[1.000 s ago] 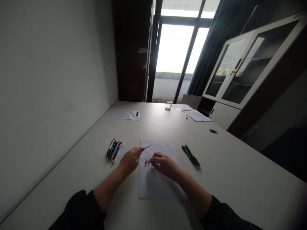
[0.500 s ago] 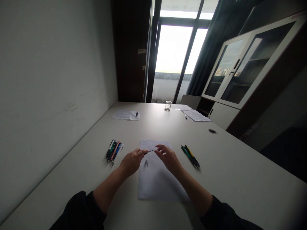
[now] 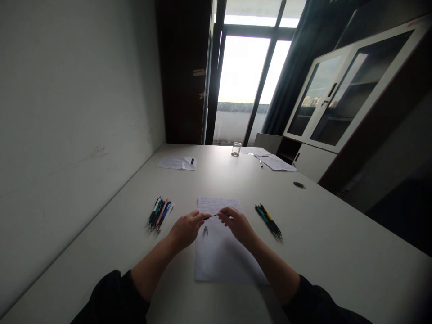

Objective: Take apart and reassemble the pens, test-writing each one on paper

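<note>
Over the paper sheet (image 3: 222, 261), both hands meet at a slim dark pen (image 3: 207, 218). My left hand (image 3: 186, 228) is closed, pinching its thicker dark end between thumb and fingers. From there a thin pen refill (image 3: 214, 215) stretches to the right, and my right hand (image 3: 236, 223) pinches its far end with the fingertips. How far the refill runs inside the pen is hidden by the left fingers. Small silvery pen parts (image 3: 205, 230) lie on the paper just below the hands, too small to make out fully.
Several pens (image 3: 159, 213) lie side by side on the left, and a few green, yellow and black pens (image 3: 269, 220) on the right. Farther back are a glass jar (image 3: 236, 149), a paper sheet in plastic (image 3: 177, 163), more papers (image 3: 276, 162) and a cable hole (image 3: 299, 185).
My right hand has closed its fingertips onto the end of the refill; before, its fingers were more spread beside it. The left hand has barely moved.
</note>
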Tool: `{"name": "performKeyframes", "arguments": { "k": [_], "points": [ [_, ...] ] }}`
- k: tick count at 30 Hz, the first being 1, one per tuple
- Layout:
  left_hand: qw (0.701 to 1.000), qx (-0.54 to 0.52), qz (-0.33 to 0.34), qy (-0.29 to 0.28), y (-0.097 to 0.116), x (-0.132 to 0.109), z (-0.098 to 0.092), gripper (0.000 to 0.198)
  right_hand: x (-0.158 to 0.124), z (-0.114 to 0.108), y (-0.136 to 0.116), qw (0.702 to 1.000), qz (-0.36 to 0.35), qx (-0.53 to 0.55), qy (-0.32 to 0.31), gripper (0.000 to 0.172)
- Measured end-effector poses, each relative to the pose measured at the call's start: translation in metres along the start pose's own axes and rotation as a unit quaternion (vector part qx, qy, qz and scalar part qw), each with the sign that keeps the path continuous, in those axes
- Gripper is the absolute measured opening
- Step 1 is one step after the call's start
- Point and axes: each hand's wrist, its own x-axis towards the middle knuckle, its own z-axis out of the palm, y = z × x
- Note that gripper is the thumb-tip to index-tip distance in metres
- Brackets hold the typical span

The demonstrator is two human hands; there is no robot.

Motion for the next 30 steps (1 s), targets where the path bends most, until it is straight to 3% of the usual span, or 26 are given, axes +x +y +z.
{"name": "performKeyframes", "arguments": {
  "k": [5, 13, 30],
  "points": [
    [1.000, -0.009, 0.004, 0.014, -0.001, 0.001, 0.000, 0.039, 0.002, -0.007, 0.002, 0.999, 0.037, 0.030, 0.021, 0.028],
    [1.000, -0.011, 0.002, 0.021, -0.002, 0.000, 0.000, 0.035, 0.004, -0.027, 0.025, 0.991, 0.071, 0.097, 0.061, 0.036],
    [0.999, 0.004, 0.004, 0.034, -0.006, 0.000, 0.003, 0.034, -0.007, -0.046, 0.021, 0.984, 0.078, 0.131, 0.093, 0.037]
  ]
}}
